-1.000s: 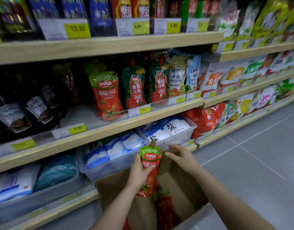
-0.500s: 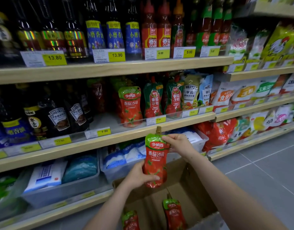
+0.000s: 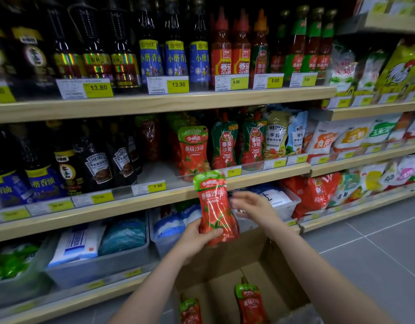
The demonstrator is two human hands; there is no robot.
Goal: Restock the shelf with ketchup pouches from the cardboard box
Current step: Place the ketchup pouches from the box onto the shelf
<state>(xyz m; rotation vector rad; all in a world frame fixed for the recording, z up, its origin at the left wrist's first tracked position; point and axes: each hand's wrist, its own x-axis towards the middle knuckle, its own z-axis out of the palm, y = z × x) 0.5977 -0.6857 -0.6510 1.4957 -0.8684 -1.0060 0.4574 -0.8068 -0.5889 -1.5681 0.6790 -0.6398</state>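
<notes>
My left hand (image 3: 197, 237) grips the lower part of a red ketchup pouch with a green top (image 3: 213, 204), held upright in front of the middle shelf (image 3: 155, 199). My right hand (image 3: 253, 209) is just right of the pouch, fingers spread, apparently off it. One matching pouch (image 3: 193, 150) stands on that shelf behind a clear rail, with bare shelf space to its left. Below my arms the cardboard box (image 3: 225, 260) stands on the floor with two more pouches (image 3: 249, 302) inside.
Green ketchup pouches (image 3: 225, 143) and Heinz pouches (image 3: 275, 136) stand right of the shelf gap, dark sauce bottles (image 3: 96, 160) to its left. Bottles fill the top shelf (image 3: 155, 104). Bins of salt bags (image 3: 122, 235) sit below. Grey tiled floor (image 3: 365, 253) lies to the right.
The pouch has risen from the box up to the level of the middle shelf edge. My right hand let go of its spout and opened beside it. The view tilted upward.
</notes>
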